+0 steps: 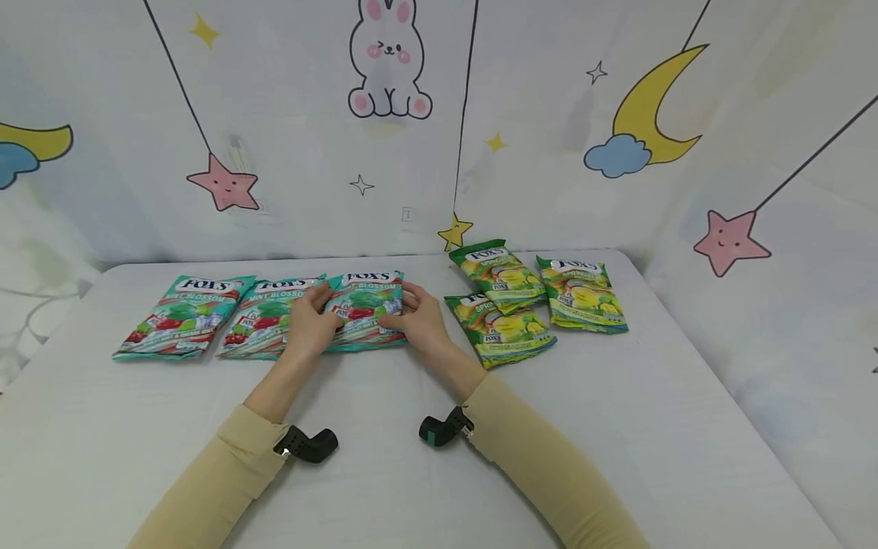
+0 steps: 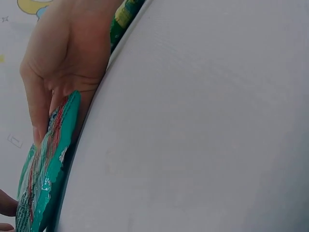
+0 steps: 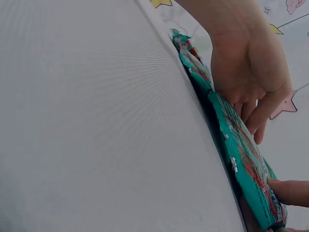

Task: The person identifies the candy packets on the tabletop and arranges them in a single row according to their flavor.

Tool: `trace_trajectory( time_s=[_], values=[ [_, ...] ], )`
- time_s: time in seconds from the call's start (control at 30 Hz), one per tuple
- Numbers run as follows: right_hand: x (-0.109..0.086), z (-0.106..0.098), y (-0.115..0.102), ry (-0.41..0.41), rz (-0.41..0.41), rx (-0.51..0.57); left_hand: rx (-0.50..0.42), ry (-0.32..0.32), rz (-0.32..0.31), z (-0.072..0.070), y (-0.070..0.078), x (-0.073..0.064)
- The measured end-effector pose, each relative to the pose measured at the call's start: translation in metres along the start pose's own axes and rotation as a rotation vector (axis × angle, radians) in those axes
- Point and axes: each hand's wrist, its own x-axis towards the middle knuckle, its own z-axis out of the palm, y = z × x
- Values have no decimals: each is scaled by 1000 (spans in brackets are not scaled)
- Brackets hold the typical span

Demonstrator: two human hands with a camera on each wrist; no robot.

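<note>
Teal candy bag [image 1: 363, 305] lies on white bench [image 1: 373, 488], both hands on it. Left hand [image 1: 311, 324] pinches its left edge, right hand [image 1: 427, 326] pinches its right edge, both thumbs on the front. Second teal bag [image 1: 257, 329] just left of the candy bag, third teal bag [image 1: 184, 316] farther left. Three green-yellow bags [image 1: 501, 278] right of the candy bag, two overlapping. Cartoon-print backdrop [image 1: 535, 84] behind it.
</note>
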Motion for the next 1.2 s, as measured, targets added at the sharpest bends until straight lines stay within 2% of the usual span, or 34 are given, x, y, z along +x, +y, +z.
trace_trajectory(
  time_s=[0.33,0.57,0.97,1.2],
  values=[
    [-3,2,0,-84,-22,-29,0,11,-41,-10,0,3],
    [-4,5,1,-162,5,36,-51,5,-62,-19,-3,6],
    [-5,10,6,-282,-51,70,-88,26,-108,-33,-4,8],
    [-5,11,8,-285,-57,53,-84,21,-97,-36,-6,8]
  ],
)
